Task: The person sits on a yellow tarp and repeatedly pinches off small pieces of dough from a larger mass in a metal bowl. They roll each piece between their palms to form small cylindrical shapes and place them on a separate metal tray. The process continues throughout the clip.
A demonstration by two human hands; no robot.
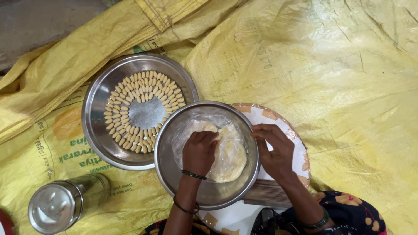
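Observation:
A steel bowl holds a pale lump of dough lying in a clear plastic bag. My left hand reaches into the bowl and pinches the dough through the plastic, fingers closed on it. At the bowl's right rim rests my right hand, fingertips touching the edge. Left of the bowl stands a steel plate with small oval dough pieces laid in rings around a bare middle.
Everything sits on yellow woven sacks spread over the floor. Under the bowl lies a round board covered with white paper. A steel lidded container lies at the lower left. My patterned dark clothing shows at the bottom right.

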